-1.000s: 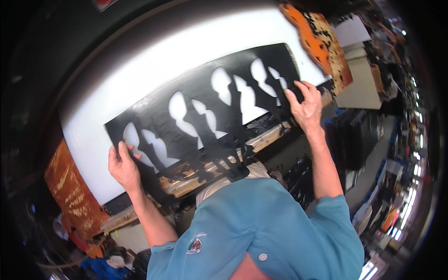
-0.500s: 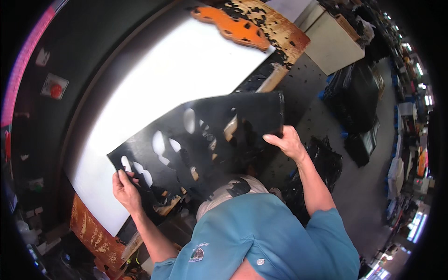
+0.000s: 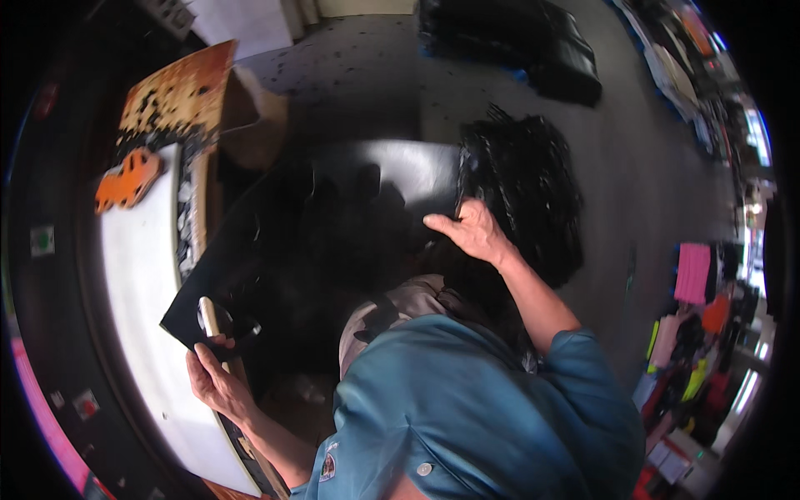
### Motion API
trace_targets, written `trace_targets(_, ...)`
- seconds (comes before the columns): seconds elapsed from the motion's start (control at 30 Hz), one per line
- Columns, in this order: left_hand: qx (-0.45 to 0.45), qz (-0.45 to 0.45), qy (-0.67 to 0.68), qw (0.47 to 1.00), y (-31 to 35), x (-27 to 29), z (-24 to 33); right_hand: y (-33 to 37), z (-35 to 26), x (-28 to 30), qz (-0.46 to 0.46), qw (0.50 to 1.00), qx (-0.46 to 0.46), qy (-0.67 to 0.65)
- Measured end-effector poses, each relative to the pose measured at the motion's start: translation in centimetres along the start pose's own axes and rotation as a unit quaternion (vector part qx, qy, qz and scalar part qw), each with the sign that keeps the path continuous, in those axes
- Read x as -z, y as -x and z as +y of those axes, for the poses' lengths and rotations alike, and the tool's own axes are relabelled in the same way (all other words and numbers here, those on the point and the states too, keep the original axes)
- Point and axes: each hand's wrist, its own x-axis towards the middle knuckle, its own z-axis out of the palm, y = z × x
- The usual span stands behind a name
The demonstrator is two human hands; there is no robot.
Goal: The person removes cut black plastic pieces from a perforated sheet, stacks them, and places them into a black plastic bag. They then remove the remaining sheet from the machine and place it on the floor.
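Observation:
Between my two hands stretches a black flexible sheet with cut-out holes, most of them hard to see against the dark behind. My left hand is closed on its near left corner, beside an opening in the material. At the right end, my right hand grips the edge with the thumb lying on top. The sheet hangs in front of my body, over the floor. Just beyond its right end lies a pile of shiny black sheets, partly covered by the held sheet.
On the left is a white work surface with an orange wavy cutting die at its far end. A worn brown board strewn with black scraps stands beyond. Black wrapped bundles lie farther off; colourful materials line the right.
My body and view have turned right, away from the white surface. The held sheet has swung off it toward the black pile, with both hands still gripping it.

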Motion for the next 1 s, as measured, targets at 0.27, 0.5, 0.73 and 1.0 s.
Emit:
trace_targets(0.27, -0.058, -0.201, 0.079, 0.975, -0.2, -14.0, 4.7, 5.7, 2.4, 13.1, 0.189, 0.962, -0.089, -0.176)
trace_targets(0.5, -0.107, -0.401, 0.163, 0.895, -0.3, -22.5, 8.8, 16.6, 3.6, 19.7, 0.487, 0.843, -0.220, -0.068)
trace_targets(0.73, -0.039, -0.561, 0.378, 0.736, 3.8, -29.6, 16.2, 25.8, 1.4, 33.6, 0.668, 0.726, -0.144, 0.076)
trace_targets(1.0, 0.066, -0.608, 0.357, 0.706, 10.2, -43.9, 20.1, 24.2, 6.1, 52.8, 0.642, 0.697, -0.243, 0.208)
